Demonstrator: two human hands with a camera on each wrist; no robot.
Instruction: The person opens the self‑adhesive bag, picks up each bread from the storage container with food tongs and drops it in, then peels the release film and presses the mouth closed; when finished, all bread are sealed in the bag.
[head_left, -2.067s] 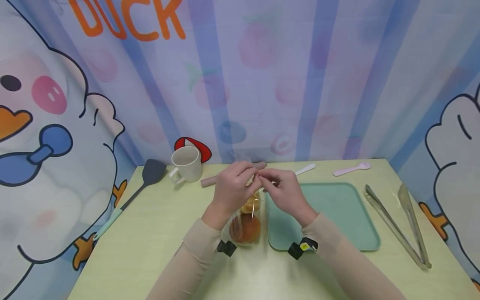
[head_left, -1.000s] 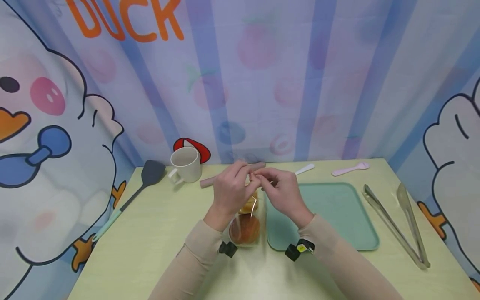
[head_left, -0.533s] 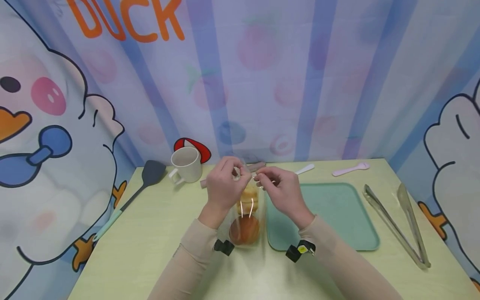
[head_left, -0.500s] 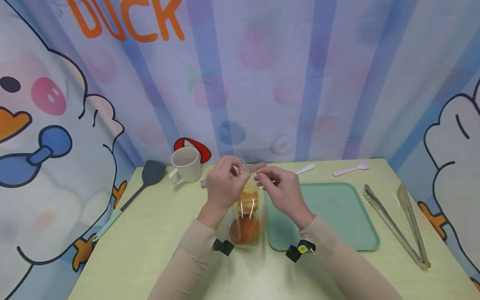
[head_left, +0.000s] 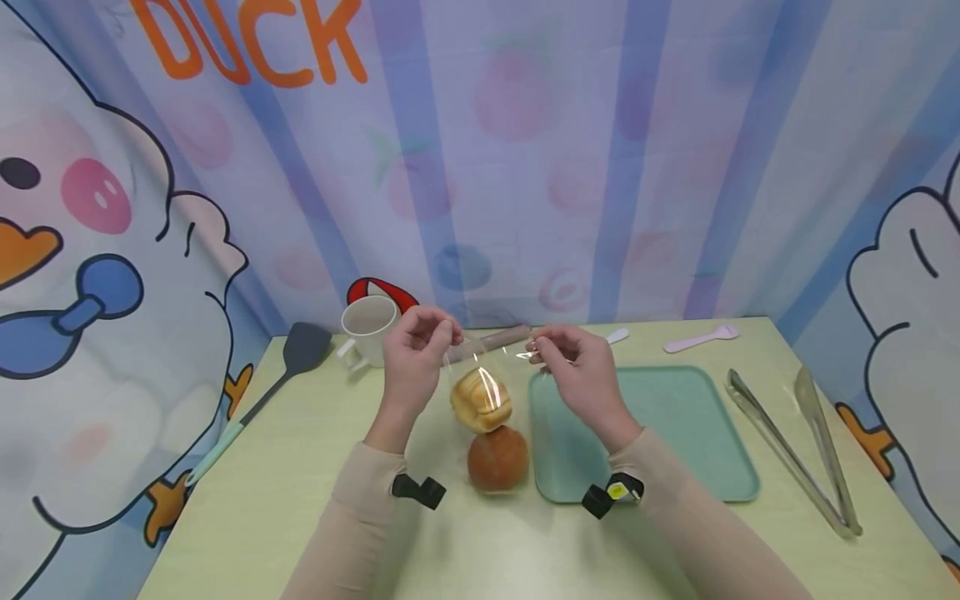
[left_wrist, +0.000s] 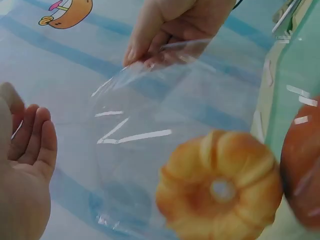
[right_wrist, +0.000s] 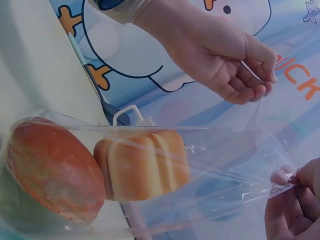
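A clear plastic bag [left_wrist: 125, 120] hangs between my two hands, its mouth spread. Inside it are a golden ring-shaped bread [head_left: 481, 402] with ridges and, below that, a round brown bun [head_left: 498, 460]; the two touch. My left hand [head_left: 414, 358] pinches one side of the bag's mouth between thumb and fingers, and in the right wrist view the film runs up to its fingertips. On the other side, my right hand [head_left: 581, 375] pinches the opposite edge, which bunches at its fingertips in the right wrist view.
A green tray [head_left: 667, 433] lies to the right, with metal tongs [head_left: 797, 454] beyond it. Behind the hands are a mauve rod [head_left: 506, 337], a white utensil [head_left: 618, 336] and a pink spoon [head_left: 702, 338]. A mug [head_left: 367, 327] and spatula [head_left: 303, 348] sit left.
My hands, close together before, have moved apart, the left one going left and the right one slightly right. The bag's mouth has spread, and the ring bread has tilted and shifted left.
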